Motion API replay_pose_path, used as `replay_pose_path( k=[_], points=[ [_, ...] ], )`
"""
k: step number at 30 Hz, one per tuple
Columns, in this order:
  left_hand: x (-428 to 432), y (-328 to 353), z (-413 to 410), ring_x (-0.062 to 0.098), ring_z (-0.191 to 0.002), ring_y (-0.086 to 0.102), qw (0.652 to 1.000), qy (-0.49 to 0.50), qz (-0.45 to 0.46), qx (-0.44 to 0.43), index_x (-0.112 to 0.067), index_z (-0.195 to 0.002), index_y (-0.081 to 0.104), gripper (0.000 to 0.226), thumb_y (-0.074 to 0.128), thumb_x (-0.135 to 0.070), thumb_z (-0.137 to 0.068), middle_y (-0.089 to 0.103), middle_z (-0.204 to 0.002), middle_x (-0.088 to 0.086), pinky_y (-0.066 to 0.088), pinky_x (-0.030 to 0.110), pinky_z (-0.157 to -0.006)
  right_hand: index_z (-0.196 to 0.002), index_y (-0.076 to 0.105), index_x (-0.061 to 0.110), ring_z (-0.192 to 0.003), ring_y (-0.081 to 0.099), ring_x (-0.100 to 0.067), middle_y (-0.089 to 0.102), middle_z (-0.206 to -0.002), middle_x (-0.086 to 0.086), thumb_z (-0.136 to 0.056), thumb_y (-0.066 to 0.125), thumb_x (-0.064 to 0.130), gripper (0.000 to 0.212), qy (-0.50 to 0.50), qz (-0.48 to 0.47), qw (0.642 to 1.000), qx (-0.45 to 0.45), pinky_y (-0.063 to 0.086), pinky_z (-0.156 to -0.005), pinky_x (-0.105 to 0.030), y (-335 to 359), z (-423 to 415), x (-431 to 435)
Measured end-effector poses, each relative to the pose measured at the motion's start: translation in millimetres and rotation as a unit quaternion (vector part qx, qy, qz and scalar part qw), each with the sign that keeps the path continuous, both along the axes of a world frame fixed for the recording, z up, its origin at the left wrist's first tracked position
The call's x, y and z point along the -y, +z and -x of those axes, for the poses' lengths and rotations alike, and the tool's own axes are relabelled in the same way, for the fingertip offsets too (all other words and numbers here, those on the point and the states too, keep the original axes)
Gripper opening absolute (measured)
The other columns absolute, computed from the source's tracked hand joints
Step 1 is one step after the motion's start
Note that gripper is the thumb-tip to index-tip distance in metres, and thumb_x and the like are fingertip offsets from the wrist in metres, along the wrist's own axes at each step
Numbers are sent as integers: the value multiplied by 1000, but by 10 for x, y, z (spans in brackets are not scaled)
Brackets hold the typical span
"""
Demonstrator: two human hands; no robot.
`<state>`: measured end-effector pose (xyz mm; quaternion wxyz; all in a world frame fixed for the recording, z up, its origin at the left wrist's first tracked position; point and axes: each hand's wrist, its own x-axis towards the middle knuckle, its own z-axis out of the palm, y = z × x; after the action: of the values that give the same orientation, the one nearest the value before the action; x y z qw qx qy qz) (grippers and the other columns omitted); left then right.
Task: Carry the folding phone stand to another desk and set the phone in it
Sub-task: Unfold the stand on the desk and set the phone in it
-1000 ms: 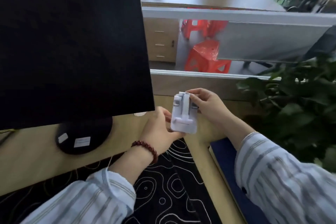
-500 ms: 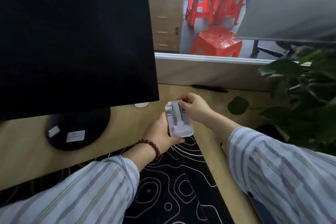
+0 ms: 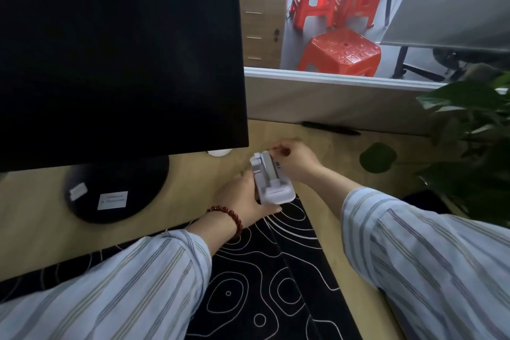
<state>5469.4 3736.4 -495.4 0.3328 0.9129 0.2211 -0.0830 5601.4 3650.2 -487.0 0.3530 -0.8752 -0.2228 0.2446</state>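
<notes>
The white folding phone stand (image 3: 271, 181) is folded flat and sits low over the wooden desk (image 3: 193, 174), at the top edge of a black desk mat (image 3: 265, 270). My left hand (image 3: 242, 196) grips its left side and lower end. My right hand (image 3: 295, 161) pinches the upper right end of the stand with its fingertips. No phone is in view.
A large black monitor (image 3: 118, 50) on a round base (image 3: 116, 188) fills the left. A leafy green plant (image 3: 469, 152) crowds the right side. A black pen (image 3: 331, 128) lies by the desk partition (image 3: 345, 102). Red plastic stools (image 3: 339, 52) stand beyond it.
Both hands have lowered the stand toward the desk, and my view has tilted downward. My right fingers have shifted to the stand's upper end.
</notes>
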Motion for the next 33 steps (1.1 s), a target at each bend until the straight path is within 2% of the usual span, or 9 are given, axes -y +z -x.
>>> replay_pose_path(
  k=[3,6,8,10,14,18,23,29,33],
  points=[
    [-71,23,14,17,-113,55,1000,-9,-4,-19,-28,-143,26,114,83,-55,-48,47,-134,-3,51,33,-88,-127,57,21,-113,55,-20,57,-131,-1,-88,57,32,40,101,59,992,56,39,-80,-25,110,-21,81],
    [-155,82,-17,21,-133,37,999,-29,-19,-24,-19,-149,9,129,87,-47,-49,19,-151,4,41,31,-98,-142,38,22,-135,34,-19,39,-149,3,-74,73,39,78,274,105,948,120,28,-97,-22,392,32,172],
    [-175,88,-46,19,-138,30,999,-48,-1,-18,-15,-150,-4,136,88,-42,-53,11,-156,3,37,27,-99,-146,28,19,-139,25,-21,31,-153,1,-62,82,42,102,358,171,904,160,26,-109,-31,504,78,187],
    [-148,90,-60,16,-136,34,998,-53,39,-12,-17,-150,-14,138,87,-36,-57,17,-156,-2,37,22,-94,-149,20,14,-142,23,-23,25,-157,-2,-58,85,44,115,395,233,865,201,27,-113,-40,501,129,170],
    [-113,59,-91,12,-134,36,995,-52,84,18,-19,-149,-17,135,85,-33,-62,27,-151,-6,34,20,-94,-142,32,8,-127,43,-24,41,-143,-6,-56,84,43,105,402,233,848,256,43,-101,-37,424,131,110],
    [-144,-27,-74,12,-133,38,994,-35,105,16,-21,-148,-18,141,87,-37,-56,33,-145,-11,40,32,-104,-135,38,9,-113,52,-22,49,-131,-4,-54,83,40,98,403,217,847,270,49,-91,-35,433,104,96],
    [-132,-24,-87,9,-124,43,993,-19,119,21,-18,-148,-19,142,89,-29,-56,38,-135,-14,43,30,-99,-137,39,11,-109,54,-21,53,-128,-2,-53,83,37,99,397,199,863,238,49,-88,-33,483,101,118],
    [-170,-23,-84,17,-131,42,991,-17,132,5,-24,-147,-19,143,89,-29,-53,37,-146,-5,43,39,-104,-127,43,16,-89,56,-21,59,-106,-1,-54,79,33,83,373,218,887,160,50,-65,-29,594,73,77],
    [-154,-35,-92,10,-124,41,987,2,161,8,-24,-145,-21,140,88,-24,-58,37,-143,-6,40,26,-96,-137,33,17,-102,54,-21,54,-120,0,-58,79,34,92,361,201,901,132,48,-77,-29,530,89,150]
  ],
)
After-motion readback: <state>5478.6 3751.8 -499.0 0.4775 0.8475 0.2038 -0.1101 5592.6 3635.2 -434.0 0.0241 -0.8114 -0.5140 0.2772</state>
